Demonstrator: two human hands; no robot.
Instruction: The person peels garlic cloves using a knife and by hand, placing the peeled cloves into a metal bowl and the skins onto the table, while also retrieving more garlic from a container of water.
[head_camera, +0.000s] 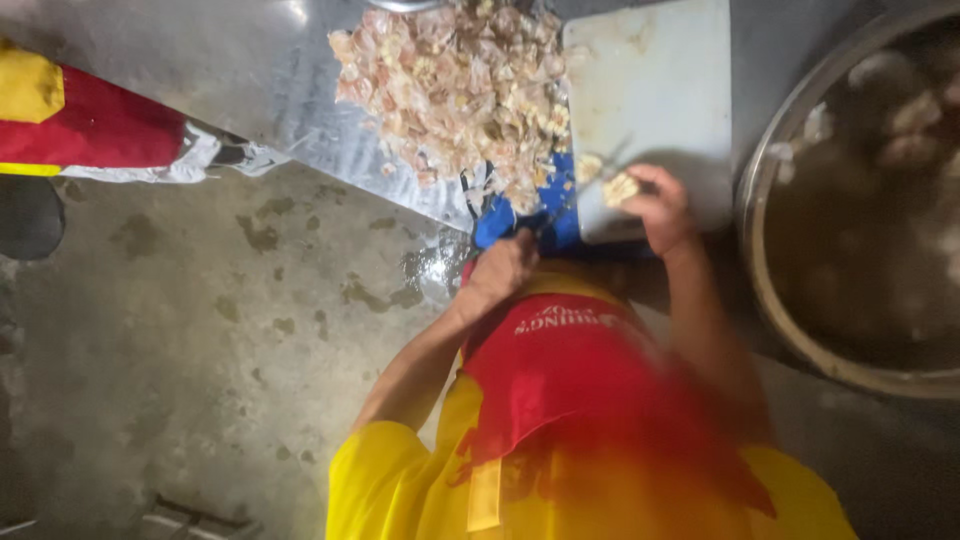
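Steel counter (250, 90): left hand (505, 268) fisted on knife handle; right hand (660, 205) pinches pale piece (620, 188) on cutting board (660, 90).

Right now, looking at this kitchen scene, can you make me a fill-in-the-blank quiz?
1. The right hand pins a pale food piece on the white cutting ___.
2. The left hand grips a ___.
3. The person's apron is ___.
Missing words: board; knife; red.
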